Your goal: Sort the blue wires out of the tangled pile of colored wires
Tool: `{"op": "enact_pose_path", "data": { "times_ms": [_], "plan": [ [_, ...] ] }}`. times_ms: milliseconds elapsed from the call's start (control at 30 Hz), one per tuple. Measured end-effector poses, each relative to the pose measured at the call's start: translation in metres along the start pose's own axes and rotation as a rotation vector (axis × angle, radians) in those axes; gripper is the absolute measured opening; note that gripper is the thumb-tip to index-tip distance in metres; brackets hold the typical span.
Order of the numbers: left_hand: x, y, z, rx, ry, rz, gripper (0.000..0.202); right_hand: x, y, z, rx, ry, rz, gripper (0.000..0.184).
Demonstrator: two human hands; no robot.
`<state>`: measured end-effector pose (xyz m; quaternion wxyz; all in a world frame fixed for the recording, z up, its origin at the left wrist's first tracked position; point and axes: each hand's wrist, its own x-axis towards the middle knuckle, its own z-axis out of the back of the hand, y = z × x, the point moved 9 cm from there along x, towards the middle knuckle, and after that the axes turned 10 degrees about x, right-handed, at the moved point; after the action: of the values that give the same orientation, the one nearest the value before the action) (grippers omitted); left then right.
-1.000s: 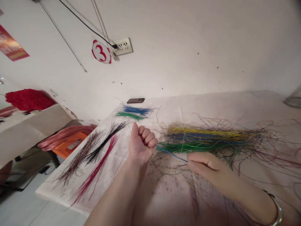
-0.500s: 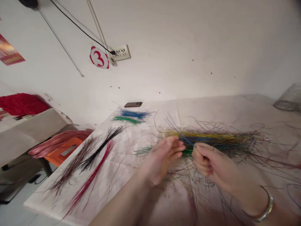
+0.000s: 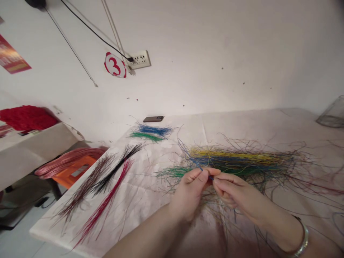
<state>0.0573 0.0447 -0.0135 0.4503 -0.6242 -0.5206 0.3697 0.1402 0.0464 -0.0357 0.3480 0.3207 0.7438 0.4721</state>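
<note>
Blue wires (image 3: 197,163) stick out up and to the left from between my hands. My left hand (image 3: 191,190) pinches them between thumb and bent fingers. Close beside it, my right hand (image 3: 233,189) is closed on the same blue wires, of which a short stretch shows between the two hands. Their lower ends are hidden in my right hand. Just behind the hands lies a large loose pile of yellow, blue, green and dark wires (image 3: 242,157), with stray ends spreading to the right.
On the table's left lie brown (image 3: 87,188), black (image 3: 118,168) and red wire bundles (image 3: 107,202). Blue (image 3: 154,129) and green wires (image 3: 146,136) lie farther back, near a phone (image 3: 153,119). A glass container (image 3: 331,114) stands at the far right. An orange stool (image 3: 71,175) holds pinkish wire.
My left hand, open before, has come to the right and closed on the blue wires. My right hand has shifted slightly left and down, still gripping them.
</note>
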Motion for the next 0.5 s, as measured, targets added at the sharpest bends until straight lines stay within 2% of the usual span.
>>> {"op": "enact_pose_path", "data": {
  "times_ms": [200,400,500],
  "plan": [
    [0.003,-0.006,0.011,-0.106,-0.100,-0.079,0.024,-0.001,0.003,-0.005,-0.052,0.016,-0.038,0.027],
    [0.014,-0.004,0.031,-0.416,-0.196,0.038,0.023,0.001,0.005,-0.006,-0.186,0.019,-0.019,0.029],
    [0.017,-0.005,0.038,-0.490,-0.217,0.084,0.024,0.004,0.007,-0.005,-0.305,0.018,0.031,0.030]
  ]
}}
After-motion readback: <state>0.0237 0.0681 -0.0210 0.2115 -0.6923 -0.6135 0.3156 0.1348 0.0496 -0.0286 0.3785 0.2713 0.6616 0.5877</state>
